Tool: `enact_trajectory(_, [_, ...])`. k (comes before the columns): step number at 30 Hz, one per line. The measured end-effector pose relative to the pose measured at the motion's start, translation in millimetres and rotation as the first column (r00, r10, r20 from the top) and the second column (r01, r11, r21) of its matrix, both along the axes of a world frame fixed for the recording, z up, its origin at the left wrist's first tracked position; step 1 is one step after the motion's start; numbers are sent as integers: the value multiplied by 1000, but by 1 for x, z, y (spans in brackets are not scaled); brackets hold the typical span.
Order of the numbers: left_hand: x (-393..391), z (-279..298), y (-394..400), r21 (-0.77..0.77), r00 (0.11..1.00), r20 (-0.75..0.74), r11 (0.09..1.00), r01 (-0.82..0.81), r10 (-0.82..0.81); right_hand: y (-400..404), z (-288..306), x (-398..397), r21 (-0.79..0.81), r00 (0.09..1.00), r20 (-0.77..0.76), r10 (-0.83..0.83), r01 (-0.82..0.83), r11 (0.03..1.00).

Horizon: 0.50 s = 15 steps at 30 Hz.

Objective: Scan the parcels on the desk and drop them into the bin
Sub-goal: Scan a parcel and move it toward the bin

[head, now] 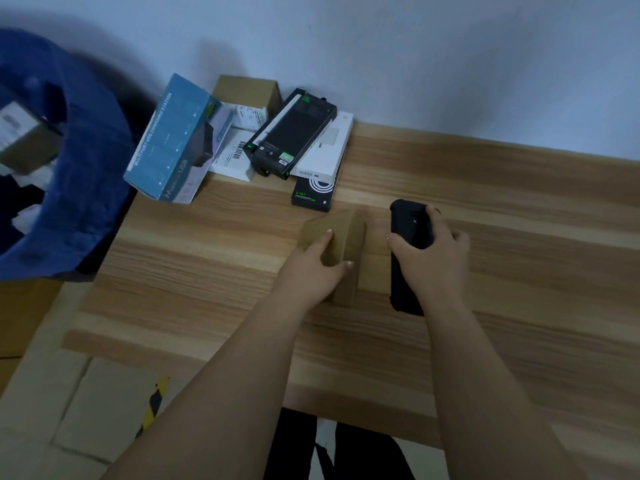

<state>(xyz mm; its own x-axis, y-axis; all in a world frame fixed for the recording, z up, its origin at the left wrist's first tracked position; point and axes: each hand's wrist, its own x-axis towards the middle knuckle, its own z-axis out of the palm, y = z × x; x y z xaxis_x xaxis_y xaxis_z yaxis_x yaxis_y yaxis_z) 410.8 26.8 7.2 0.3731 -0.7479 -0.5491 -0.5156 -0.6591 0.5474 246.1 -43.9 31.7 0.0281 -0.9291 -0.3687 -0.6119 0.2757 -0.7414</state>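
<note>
Parcel (pixel 341 258), plain brown box, sits mid-desk (pixel 519 209); my left hand (pixel 313 271) grips it, fingers spread, steadying for scan. Right hand (pixel 429 261) wrapped around scanner (pixel 410 233), just right. Label probably faces away. Bin (pixel 86 188) far left.

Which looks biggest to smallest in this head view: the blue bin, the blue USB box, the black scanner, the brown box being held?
1. Blue bin, though partly cut off.
2. Blue USB box.
3. Black scanner and brown box look alike; hands cover part of both, so unranked.
</note>
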Motion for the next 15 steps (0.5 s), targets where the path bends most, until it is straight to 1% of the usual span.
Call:
enact_trajectory(3, [19, 13, 7, -128, 997, 74, 991, -27, 37, 6, 3, 12, 14, 1000, 20, 15, -15, 1000])
enact_trajectory(5, [33, 18, 13, -145, 981, 186, 989, -26, 53, 9, 6, 21, 15, 999, 22, 36, -37, 999])
enact_trajectory(7, [48, 20, 18, -133, 954, 283, 989, -62, 98, 13, 8, 29, 6, 998, 18, 60, -60, 998])
enact_trajectory(8, [54, 20, 20, -117, 945, 299, 988, -99, 130, 14, 9, 32, 2, 998, 11, 70, -70, 998])
enact_trajectory(10, [63, 19, 23, -71, 944, 281, 985, -158, 172, 16, 11, 38, 0, 996, -4, 86, -86, 996])
enact_trajectory(12, [69, 17, 26, -10, 952, 248, 983, -184, 180, 18, 11, 43, -5, 996, -19, 92, -92, 996])
enact_trajectory(15, [76, 12, 28, 15, 950, 244, 979, -204, 194, 19, 9, 48, -12, 995, -32, 92, -93, 996])
